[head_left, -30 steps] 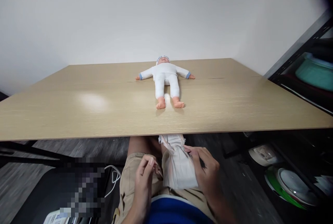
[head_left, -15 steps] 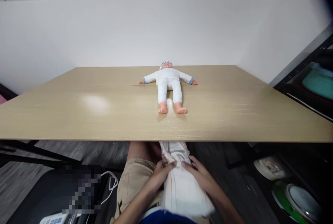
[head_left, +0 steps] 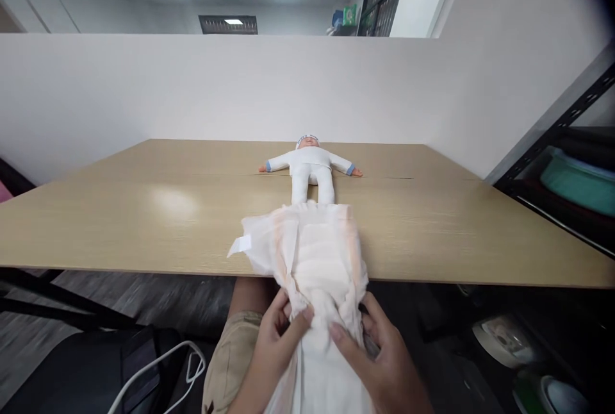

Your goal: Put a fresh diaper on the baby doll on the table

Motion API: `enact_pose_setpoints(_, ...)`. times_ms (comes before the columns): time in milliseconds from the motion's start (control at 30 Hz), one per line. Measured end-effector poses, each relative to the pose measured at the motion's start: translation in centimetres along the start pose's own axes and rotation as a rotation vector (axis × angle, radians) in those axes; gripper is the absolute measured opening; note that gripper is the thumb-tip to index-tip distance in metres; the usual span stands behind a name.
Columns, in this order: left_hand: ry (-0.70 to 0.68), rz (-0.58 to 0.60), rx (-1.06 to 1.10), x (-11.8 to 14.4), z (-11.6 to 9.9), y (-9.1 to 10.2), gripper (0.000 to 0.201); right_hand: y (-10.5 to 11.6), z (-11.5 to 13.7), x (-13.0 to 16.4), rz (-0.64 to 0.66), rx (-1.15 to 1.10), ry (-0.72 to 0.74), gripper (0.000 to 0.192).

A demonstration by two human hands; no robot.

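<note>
An unfolded white diaper (head_left: 323,247) with pale orange side strips stretches from my lap up over the table's front edge. Its far end hangs in front of the doll's feet and hides them; a white fastening tab sticks out at its left. My left hand (head_left: 283,331) pinches the diaper's left side near the middle, thumb on top. On the other side my right hand (head_left: 372,347) grips it the same way. Beyond lies a baby doll (head_left: 312,167) on its back, arms spread, in a white suit with blue cuffs and a patterned cap.
The wooden table (head_left: 144,222) runs back to a white partition (head_left: 216,87). At the right is a dark shelf with a teal basin (head_left: 579,177). A black seat (head_left: 72,369) with a white cable (head_left: 158,363) is at lower left; round containers (head_left: 509,340) sit at lower right.
Both hands have risen from under the table edge with the diaper, whose far end now shows above the table in front of the doll. The view has tilted up slightly.
</note>
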State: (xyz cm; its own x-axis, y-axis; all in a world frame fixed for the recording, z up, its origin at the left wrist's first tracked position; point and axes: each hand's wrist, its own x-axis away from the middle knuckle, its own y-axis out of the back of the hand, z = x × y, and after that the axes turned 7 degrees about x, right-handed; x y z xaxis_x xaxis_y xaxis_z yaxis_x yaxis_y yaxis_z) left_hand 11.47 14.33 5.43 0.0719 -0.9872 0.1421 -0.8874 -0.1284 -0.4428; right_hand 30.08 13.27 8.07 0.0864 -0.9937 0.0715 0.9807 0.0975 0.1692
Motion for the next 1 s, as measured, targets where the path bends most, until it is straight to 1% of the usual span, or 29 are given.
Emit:
enact_pose_setpoints(100, 0.083, 0.023, 0.011, -2.7, 0.6, 0.5, 0.054, -0.4, -1.2, -2.5, 0.044, 0.02, 0.02, 0.064)
enact_pose_setpoints(167, 0.127, 0.02, 0.035, -3.3, 1.4, 1.1, 0.057, -0.4, -2.3, -3.1, 0.032, 0.062, 0.024, 0.062)
enact_pose_setpoints(233, 0.151, 0.026, 0.069, -3.2, 2.1, 1.7, 0.056, -0.3, -3.3, -3.0, -0.011, 0.124, 0.038, 0.059)
enact_pose_setpoints(300, 0.164, 0.022, 0.103, -2.7, 2.5, 1.9, 0.052, -0.1, -4.0, -2.6, -0.111, 0.248, 0.073, 0.054)
enact_pose_setpoints(367, 0.188, 0.009, 0.127, -2.3, 2.5, 2.0, 0.047, 0.3, -4.2, -2.4, -0.288, 0.418, 0.158, 0.047)
enact_pose_setpoints(433, 0.222, 0.001, 0.135, -2.1, 2.5, 1.8, 0.045, 0.6, -3.7, -3.0, -0.447, 0.567, 0.314, 0.04)
enact_pose_setpoints(467, 0.234, -0.002, 0.138, -2.1, 2.5, 1.7, 0.044, 0.6, -3.3, -3.6, -0.474, 0.623, 0.419, 0.037)
enact_pose_setpoints(500, 0.243, -0.006, 0.141, -2.1, 2.4, 1.5, 0.044, 0.5, -2.7, -4.5, -0.455, 0.673, 0.525, 0.037)
enact_pose_setpoints(533, 0.247, -0.01, 0.141, -2.1, 2.3, 1.4, 0.044, 0.4, -2.0, -5.6, -0.394, 0.72, 0.621, 0.039)
enact_pose_setpoints(567, 0.243, -0.013, 0.129, -2.1, 2.1, 1.4, 0.044, 0.1, -1.4, -6.9, -0.301, 0.768, 0.7, 0.044)
enact_pose_setpoints(600, 0.226, -0.014, 0.092, -2.1, 1.7, 1.5, 0.043, -0.2, -0.8, -8.2, -0.201, 0.818, 0.743, 0.047)
enact_pose_setpoints(667, 0.179, 0.009, -0.101, -1.9, 0.1, 2.3, 0.039, -0.8, -0.1, -11.0, -0.027, 0.918, 0.745, 0.053)
enact_pose_setpoints(733, 0.117, 0.044, -0.397, -1.8, -2.6, 3.7, 0.036, -1.2, -0.1, -13.3, 0.097, 0.995, 0.695, 0.058)
enact_pose_setpoints(767, 0.076, 0.054, -0.539, -2.0, -4.2, 4.5, 0.037, -1.2, -0.2, -14.1, 0.14, 1.019, 0.674, 0.061)
enact_pose_setpoints(833, -0.085, 0.041, -0.753, -3.3, -7.5, 5.9, 0.033, -1.0, -0.6, -15.0, 0.189, 1.045, 0.654, 0.064)
enact_pose_setpoints(900, -0.342, 0.011, -0.977, -6.5, -10.2, 6.3, 0.032, -0.8, -1.0, -15.2, 0.202, 1.055, 0.655, 0.065)
enact_pose_setpoints(933, -0.491, -0.004, -1.106, -8.9, -11.2, 6.0, 0.038, -0.7, -1.2, -15.2, 0.2, 1.057, 0.661, 0.066)
enact_pose_setpoints(967, -0.628, 0.019, -1.235, -11.5, -11.8, 5.5, 0.042, -0.7, -1.3, -15.2, 0.195, 1.057, 0.666, 0.066)
enact_pose_setpoints(1000, -0.722, 0.07, -1.361, -14.4, -12.2, 4.8, 0.044, -0.7, -1.4, -15.1, 0.188, 1.055, 0.674, 0.066)
